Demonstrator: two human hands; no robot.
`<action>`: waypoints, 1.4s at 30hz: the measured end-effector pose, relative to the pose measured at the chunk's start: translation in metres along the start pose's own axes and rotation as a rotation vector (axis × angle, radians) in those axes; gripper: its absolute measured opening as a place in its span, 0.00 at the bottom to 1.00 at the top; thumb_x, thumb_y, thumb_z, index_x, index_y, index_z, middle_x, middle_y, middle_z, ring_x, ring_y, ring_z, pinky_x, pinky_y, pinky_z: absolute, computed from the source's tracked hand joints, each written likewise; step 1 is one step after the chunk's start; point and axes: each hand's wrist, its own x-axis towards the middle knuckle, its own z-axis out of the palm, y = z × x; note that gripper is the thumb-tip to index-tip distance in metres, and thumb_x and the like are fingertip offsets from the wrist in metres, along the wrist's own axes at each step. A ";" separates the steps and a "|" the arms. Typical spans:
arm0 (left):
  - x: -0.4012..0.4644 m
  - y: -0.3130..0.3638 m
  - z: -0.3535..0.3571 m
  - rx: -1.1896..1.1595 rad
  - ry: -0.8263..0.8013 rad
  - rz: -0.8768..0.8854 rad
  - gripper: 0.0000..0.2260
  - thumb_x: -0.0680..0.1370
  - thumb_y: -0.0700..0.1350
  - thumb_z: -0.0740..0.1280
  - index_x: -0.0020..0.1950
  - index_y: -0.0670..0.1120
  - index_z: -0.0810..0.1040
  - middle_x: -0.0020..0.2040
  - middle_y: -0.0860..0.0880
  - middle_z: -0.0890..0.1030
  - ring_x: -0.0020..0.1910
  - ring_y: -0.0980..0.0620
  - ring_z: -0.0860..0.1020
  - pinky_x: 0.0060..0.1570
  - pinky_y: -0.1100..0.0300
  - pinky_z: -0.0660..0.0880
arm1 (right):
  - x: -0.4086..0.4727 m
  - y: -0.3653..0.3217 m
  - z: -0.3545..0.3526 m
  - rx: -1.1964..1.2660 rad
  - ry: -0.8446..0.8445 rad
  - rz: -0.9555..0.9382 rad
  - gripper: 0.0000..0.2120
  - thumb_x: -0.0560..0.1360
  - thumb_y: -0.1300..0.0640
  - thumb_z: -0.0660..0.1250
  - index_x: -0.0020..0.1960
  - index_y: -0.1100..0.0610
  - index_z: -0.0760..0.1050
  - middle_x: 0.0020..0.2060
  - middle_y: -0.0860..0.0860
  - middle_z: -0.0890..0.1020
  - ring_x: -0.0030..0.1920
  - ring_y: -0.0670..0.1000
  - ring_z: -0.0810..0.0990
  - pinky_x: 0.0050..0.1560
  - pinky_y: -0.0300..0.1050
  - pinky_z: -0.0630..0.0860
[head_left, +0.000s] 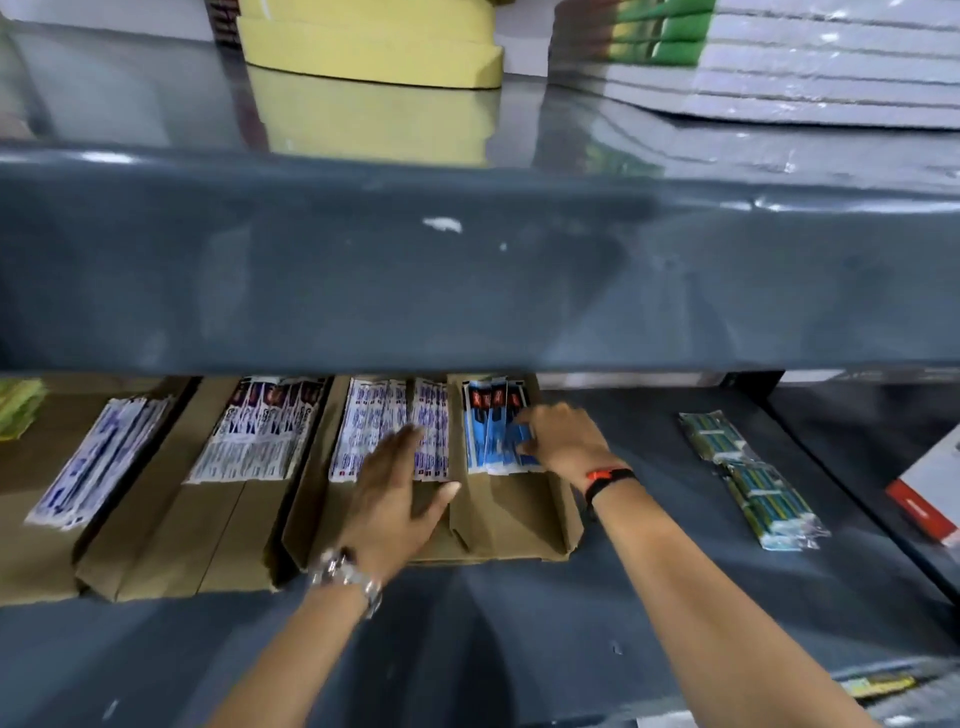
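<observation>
Blue packets (491, 436), thin & glossy, upright in cardboard tray (514, 514), directly under fingers of right hand (566, 441), curled onto their edges. Left hand (395, 483) flat, fingers spread on white packets (363, 426) just beside. Prob. light, floppy, slippery; best pinched low as a bunch.
</observation>
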 end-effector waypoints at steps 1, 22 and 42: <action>0.017 0.001 0.004 0.098 -0.076 0.046 0.37 0.72 0.63 0.59 0.72 0.46 0.47 0.74 0.46 0.52 0.72 0.49 0.50 0.69 0.53 0.45 | 0.001 0.005 0.001 -0.060 -0.019 -0.058 0.15 0.73 0.55 0.66 0.60 0.53 0.75 0.58 0.54 0.80 0.60 0.57 0.75 0.63 0.54 0.66; 0.105 0.017 0.058 0.599 -0.444 0.010 0.49 0.66 0.65 0.65 0.71 0.41 0.41 0.75 0.41 0.43 0.72 0.44 0.39 0.61 0.55 0.28 | 0.017 0.024 0.025 -0.013 -0.070 -0.205 0.18 0.68 0.50 0.71 0.56 0.52 0.76 0.60 0.51 0.78 0.64 0.54 0.70 0.68 0.63 0.49; 0.071 -0.067 -0.026 0.619 -0.575 -0.003 0.35 0.73 0.51 0.65 0.72 0.46 0.48 0.75 0.44 0.48 0.73 0.46 0.45 0.70 0.48 0.39 | 0.024 -0.086 0.024 -0.099 -0.112 -0.364 0.24 0.71 0.46 0.67 0.60 0.61 0.74 0.58 0.58 0.78 0.65 0.56 0.69 0.70 0.67 0.52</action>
